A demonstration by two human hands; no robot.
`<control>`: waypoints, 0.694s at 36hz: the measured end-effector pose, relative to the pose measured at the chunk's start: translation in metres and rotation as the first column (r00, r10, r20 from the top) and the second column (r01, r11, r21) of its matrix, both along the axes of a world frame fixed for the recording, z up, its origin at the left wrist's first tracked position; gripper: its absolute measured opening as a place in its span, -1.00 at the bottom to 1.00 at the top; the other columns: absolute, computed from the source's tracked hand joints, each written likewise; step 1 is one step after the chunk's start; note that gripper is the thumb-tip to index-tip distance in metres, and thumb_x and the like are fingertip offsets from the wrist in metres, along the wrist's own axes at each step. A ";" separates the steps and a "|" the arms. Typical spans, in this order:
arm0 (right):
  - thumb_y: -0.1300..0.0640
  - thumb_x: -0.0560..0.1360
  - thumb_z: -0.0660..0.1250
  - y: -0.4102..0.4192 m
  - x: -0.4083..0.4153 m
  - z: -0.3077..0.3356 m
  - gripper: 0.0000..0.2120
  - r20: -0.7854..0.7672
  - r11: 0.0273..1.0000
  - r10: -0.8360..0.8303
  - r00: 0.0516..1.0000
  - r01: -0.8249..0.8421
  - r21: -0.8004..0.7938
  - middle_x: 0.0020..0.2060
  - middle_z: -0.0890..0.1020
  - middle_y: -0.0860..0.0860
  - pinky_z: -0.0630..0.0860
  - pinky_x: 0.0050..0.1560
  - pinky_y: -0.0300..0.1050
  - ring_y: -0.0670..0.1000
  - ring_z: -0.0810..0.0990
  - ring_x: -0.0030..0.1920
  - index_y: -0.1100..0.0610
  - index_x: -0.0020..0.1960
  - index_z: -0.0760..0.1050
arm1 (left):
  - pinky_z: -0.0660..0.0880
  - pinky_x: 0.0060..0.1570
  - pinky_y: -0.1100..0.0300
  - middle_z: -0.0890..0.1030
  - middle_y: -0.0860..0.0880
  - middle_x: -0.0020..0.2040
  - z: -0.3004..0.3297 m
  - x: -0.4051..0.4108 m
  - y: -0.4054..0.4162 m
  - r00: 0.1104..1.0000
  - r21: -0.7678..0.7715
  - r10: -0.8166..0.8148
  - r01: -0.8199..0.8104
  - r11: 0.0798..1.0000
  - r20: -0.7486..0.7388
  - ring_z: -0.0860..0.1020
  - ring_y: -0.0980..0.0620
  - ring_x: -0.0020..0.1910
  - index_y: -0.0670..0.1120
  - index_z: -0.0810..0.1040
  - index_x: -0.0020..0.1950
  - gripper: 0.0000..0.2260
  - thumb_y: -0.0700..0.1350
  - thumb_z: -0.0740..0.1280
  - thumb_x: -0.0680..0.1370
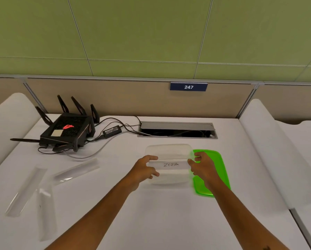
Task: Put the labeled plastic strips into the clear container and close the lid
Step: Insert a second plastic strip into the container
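Observation:
A clear plastic container (169,150) stands open at the middle of the white table. Over it I hold a clear strip labeled "ZEBRA" (171,165) level, my left hand (145,168) gripping its left end and my right hand (201,166) its right end. The bright green lid (221,170) lies flat on the table right of the container, partly under my right hand. Three more clear strips lie at the left: one (77,171) angled near the middle, one (26,192) slanted at the far left, one (45,212) nearer me.
A black router (68,130) with antennas, its power brick (112,131) and cables sit at the back left. An open cable hatch (176,129) lies behind the container. White rounded dividers (270,150) flank the table on both sides.

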State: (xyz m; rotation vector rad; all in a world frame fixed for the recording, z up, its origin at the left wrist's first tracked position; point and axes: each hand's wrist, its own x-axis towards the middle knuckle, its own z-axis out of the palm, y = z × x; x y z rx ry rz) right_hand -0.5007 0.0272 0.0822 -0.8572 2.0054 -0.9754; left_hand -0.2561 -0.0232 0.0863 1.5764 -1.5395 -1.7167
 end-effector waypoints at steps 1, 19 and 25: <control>0.13 0.54 0.46 -0.001 0.000 -0.004 -0.63 0.009 1.000 0.014 1.000 -0.014 0.010 0.17 0.58 0.09 0.64 0.10 0.18 0.26 0.69 0.05 0.11 0.31 0.49 | 0.64 -0.04 0.21 0.59 -0.02 0.28 -0.001 -0.002 0.000 1.000 0.014 0.000 0.000 1.000 0.015 0.73 0.05 -0.03 0.09 0.54 0.33 -0.51 -0.34 0.37 0.49; -0.01 0.58 0.35 -0.031 0.000 -0.036 -0.43 0.115 0.953 0.177 0.977 -0.200 0.229 0.14 0.63 0.08 0.50 -0.48 -0.19 0.00 0.66 -0.47 0.20 0.51 0.33 | 0.60 -0.27 0.15 0.58 -0.17 0.32 -0.003 -0.043 -0.008 0.986 0.181 -0.015 -0.017 0.983 0.169 0.77 -0.13 -0.10 -0.12 0.49 0.33 -0.63 -0.37 0.20 0.56; -0.13 0.59 0.29 -0.045 0.002 -0.040 -0.42 0.083 0.891 0.248 0.965 -0.260 0.372 0.30 0.58 0.14 0.46 -0.48 -0.21 0.04 0.67 -0.52 0.27 0.42 0.40 | 0.63 -0.29 0.15 0.55 -0.16 0.36 -0.003 -0.051 -0.011 0.976 0.218 -0.072 0.025 0.976 0.207 0.77 -0.13 -0.12 -0.14 0.49 0.35 -0.64 -0.34 0.19 0.58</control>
